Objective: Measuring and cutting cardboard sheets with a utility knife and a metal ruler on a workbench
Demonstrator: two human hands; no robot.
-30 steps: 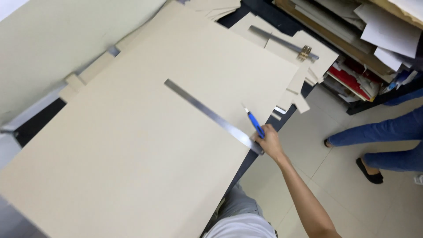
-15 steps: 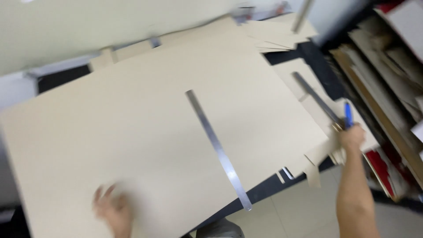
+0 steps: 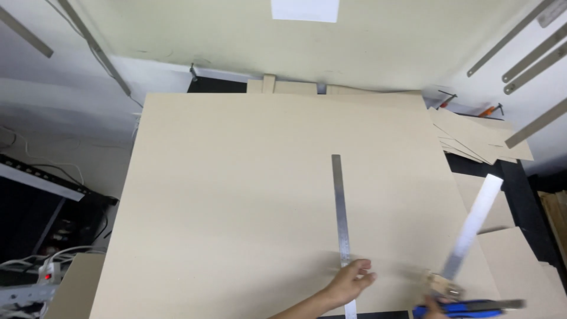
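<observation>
Beige cardboard sheet (image 3: 236, 201), large and flat, covers most of the worktable and bears a long steel ruler (image 3: 340, 218) lying lengthwise on its right half, running from mid-sheet toward the near edge. The left hand (image 3: 349, 282) rests on the near end of the ruler with the fingers loosely curled over the strip, pressing down on it rather than clasping it; no closed grasp is visible. The right hand (image 3: 436, 304) sits at the bottom edge of the view, mostly cut off, closed around a blue utility knife (image 3: 472, 306) and, as far as the blur allows, also around the wooden handle of a square (image 3: 469, 236) whose pale blade angles up and to the right. The exact finger positions there cannot be told. The ruler is judged thin, stiff along its length yet springy, and smooth enough to slide on the board; flat pressure spread near the middle should hold it better than a load at one end. The sheet is judged light but wide and prone to creasing, so it is best taken at two opposite edges. The knife should be held by its body, clear of the blade. Offcuts of cardboard (image 3: 478, 139) lie stacked at the right, and more metal rulers (image 3: 520, 35) hang on the wall.
</observation>
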